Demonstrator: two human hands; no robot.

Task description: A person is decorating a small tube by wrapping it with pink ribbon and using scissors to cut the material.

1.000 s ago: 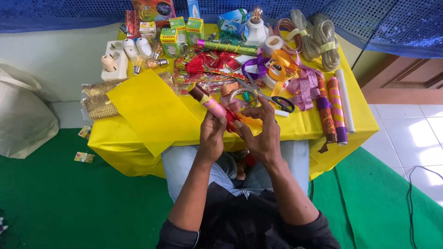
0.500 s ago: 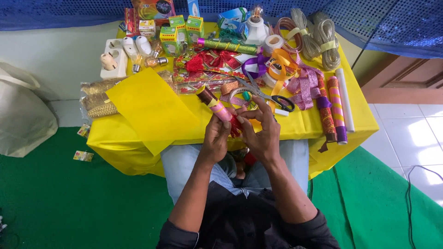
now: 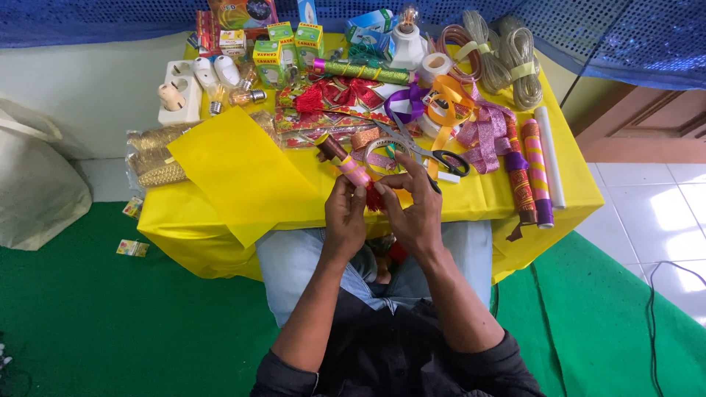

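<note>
Both my hands meet over the front edge of a low table with a yellow cloth point(image 3: 471, 198). My left hand point(image 3: 344, 217) grips a short stick wrapped in pink and yellow ribbon point(image 3: 344, 162), its dark end pointing up and left. My right hand point(image 3: 413, 206) pinches a red tassel or ribbon piece point(image 3: 373, 198) at the stick's lower end. A clear tape roll point(image 3: 382, 151) and black-handled scissors point(image 3: 437, 156) lie just beyond my fingers. A yellow paper sheet point(image 3: 239, 173) lies to the left.
The table holds ribbons point(image 3: 448, 103), wrapped rolls point(image 3: 531, 176), red tassels point(image 3: 338, 95), bulb boxes point(image 3: 294, 40), a white socket strip point(image 3: 180, 92), gold mesh point(image 3: 151, 158) and cable coils point(image 3: 507, 59). A white bag point(image 3: 33, 184) stands left on green carpet point(image 3: 110, 323).
The hands have stayed at the table's front edge with the stick; the fingers shifted slightly around its lower end. The view is otherwise the same.
</note>
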